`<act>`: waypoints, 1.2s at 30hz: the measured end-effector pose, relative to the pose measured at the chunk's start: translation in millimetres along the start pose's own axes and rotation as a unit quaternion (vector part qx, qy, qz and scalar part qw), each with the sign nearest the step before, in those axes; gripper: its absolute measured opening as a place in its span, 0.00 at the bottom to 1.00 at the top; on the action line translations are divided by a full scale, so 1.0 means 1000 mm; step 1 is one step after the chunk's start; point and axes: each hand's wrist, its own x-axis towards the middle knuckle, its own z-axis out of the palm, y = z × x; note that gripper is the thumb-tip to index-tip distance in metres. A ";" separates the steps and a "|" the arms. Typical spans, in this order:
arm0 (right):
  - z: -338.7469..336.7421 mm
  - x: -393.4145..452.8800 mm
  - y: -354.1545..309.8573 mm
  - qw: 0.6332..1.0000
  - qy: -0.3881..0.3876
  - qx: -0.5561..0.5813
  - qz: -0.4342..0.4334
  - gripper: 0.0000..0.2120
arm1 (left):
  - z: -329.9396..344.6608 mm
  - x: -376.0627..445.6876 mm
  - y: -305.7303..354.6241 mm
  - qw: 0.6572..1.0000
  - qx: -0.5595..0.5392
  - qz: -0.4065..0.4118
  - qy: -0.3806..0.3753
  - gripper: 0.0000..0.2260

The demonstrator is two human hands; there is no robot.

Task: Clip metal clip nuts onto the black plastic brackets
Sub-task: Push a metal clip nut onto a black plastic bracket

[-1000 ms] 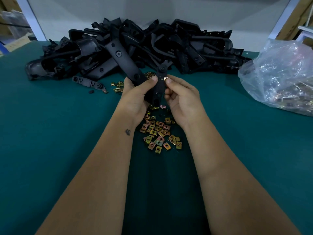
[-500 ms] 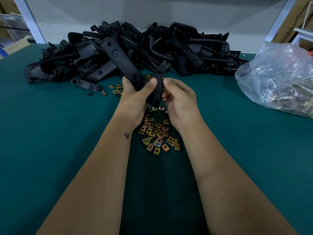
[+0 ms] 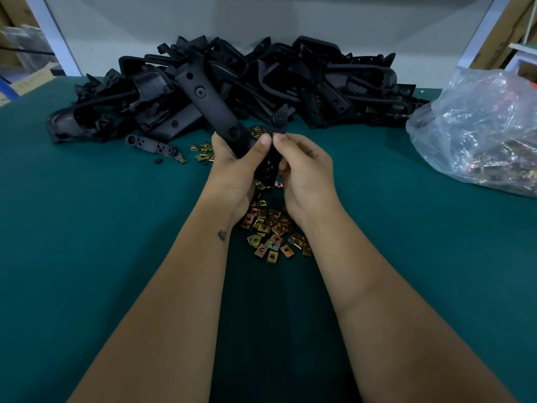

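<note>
Black plastic bracket (image 3: 216, 112), long, matte, holed, raised mid-frame toward 11 o'clock, left hand (image 3: 236, 167) curled round its lower end, right hand (image 3: 302, 167) pinching it at fingertips, clip nuts (image 3: 271, 228) loose on table (image 3: 87, 228) toward 6 o'clock

A dark teal mat covers the counter (image 3: 87, 257) from edge to edge. Behind it stands a plain pale wall (image 3: 261, 21), framed by two slanted light metal posts (image 3: 55, 39) — one left, one right. Beyond them, blurred cardboard boxes (image 3: 17, 53) and wooden boards (image 3: 505, 27) — the light is dim.
</note>
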 end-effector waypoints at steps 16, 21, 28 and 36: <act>-0.020 0.008 -0.012 0.987 0.050 -0.149 -0.042 0.10 | -0.016 0.018 0.009 0.978 -0.180 -0.027 0.103 0.21; -0.020 0.007 -0.012 0.978 0.056 -0.190 -0.068 0.08 | -0.015 0.019 0.006 0.986 -0.129 -0.045 0.095 0.20; 0.002 -0.006 -0.004 0.960 0.002 -0.250 -0.124 0.14 | -0.006 0.014 -0.003 0.991 -0.092 -0.057 0.078 0.15; -0.008 0.000 0.002 0.900 0.002 -0.380 -0.215 0.13 | -0.007 0.012 -0.001 0.996 -0.010 -0.043 0.084 0.18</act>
